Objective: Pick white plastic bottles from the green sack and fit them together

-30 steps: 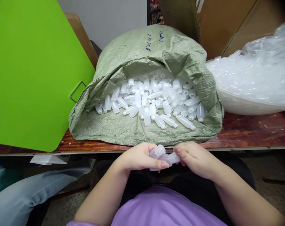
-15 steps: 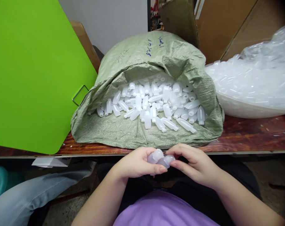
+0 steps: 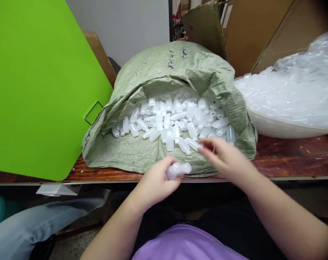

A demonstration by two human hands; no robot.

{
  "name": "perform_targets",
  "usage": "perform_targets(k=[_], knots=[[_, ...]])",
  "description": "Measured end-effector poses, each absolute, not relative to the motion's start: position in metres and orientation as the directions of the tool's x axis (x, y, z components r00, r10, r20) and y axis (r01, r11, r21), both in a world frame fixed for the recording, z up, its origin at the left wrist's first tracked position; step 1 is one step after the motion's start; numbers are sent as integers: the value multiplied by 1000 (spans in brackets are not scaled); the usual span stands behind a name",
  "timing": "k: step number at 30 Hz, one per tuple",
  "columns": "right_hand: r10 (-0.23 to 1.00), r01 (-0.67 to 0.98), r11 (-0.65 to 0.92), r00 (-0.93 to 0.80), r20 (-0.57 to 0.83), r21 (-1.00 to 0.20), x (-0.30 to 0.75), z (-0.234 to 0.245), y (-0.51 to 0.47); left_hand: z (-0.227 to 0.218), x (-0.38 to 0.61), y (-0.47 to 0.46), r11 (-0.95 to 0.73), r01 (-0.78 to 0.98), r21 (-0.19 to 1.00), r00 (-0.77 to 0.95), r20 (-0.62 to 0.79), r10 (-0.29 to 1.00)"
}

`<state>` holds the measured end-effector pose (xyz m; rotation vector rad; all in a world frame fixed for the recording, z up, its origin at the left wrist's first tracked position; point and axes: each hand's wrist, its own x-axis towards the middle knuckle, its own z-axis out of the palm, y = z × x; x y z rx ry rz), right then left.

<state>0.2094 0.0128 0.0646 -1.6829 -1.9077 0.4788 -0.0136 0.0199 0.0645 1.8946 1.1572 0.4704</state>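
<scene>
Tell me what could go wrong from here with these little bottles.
The left hand grips held bottles bunched together beyond the table's front edge, so one might slip and drop to the floor.
The right hand is close to loose bottles near the sack's open mouth; a careless brush could perhaps roll some out.

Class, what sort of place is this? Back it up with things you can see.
Probably a workshop or packing area, judging by the open woven sack of translucent bottles and the cardboard boxes behind it.
</scene>
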Motion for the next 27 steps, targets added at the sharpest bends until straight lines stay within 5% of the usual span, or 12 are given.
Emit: perform_targets(k=[4,9,14,20,25,27], knots=[[932,992,-96,118,344,-83,236,76,73,57,1,58,-302,738,603,249,173,953],[963,990,-104,78,257,91,238,65,104,46,24,90,-133,934,331,96,125,988],[959,994,-94,75,274,59,240,53,102,43,33,91,-126,959,254,106,91,990],[949,997,-66,76,305,-43,242,60,97,39,18,84,-187,923,337,144,148,978],[943,856,219,-62,328,-468,227,64,62,40,-7,59,-412,650,638,248,335,909],[914,753,389,-242,327,-530,221,62,45,41,-14,48,-543,518,661,336,427,840]])
